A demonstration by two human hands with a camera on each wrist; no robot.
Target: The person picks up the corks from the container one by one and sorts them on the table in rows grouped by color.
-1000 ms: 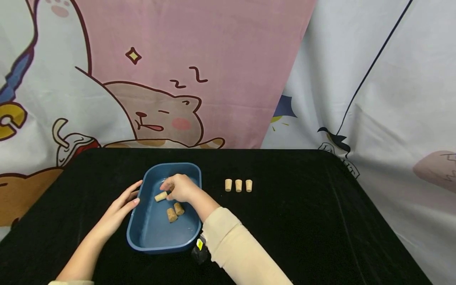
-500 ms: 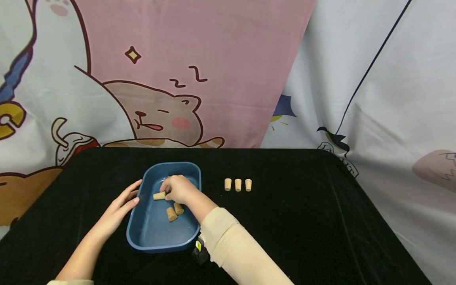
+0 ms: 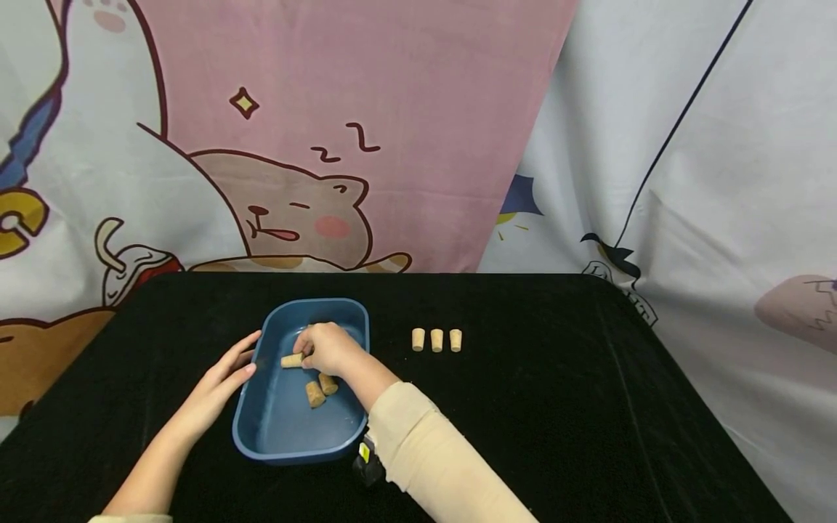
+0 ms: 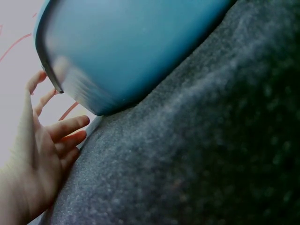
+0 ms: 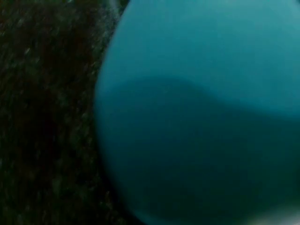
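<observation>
A blue rectangular bin [image 3: 268,443] stands on the black cloth, its outer wall [image 4: 140,42] filling the top of the left wrist view. My left hand [image 3: 212,392] lies at its left side, fingers extended and touching the rim; the same hand [image 4: 47,150] shows loosely spread in the left wrist view. Inside the bin, my right hand [image 3: 331,346] pinches one end of a pale cork stopper [image 3: 291,360] lying sideways. Two darker cork stoppers, a front one [image 3: 315,394] and a rear one [image 3: 328,383], lie side by side on the bin floor below that hand.
Right of the bin, three pale cork stoppers stand in a row: left [image 3: 418,340], middle [image 3: 437,341] and right [image 3: 455,341]. A small black device [image 3: 368,463] sits under the right sleeve. A printed curtain [image 3: 418,131] hangs behind the table.
The pale cork in the bin has turned from slanted to nearly level and shifted slightly left, with my right fingers on its end. My left hand has stayed at the rim.
</observation>
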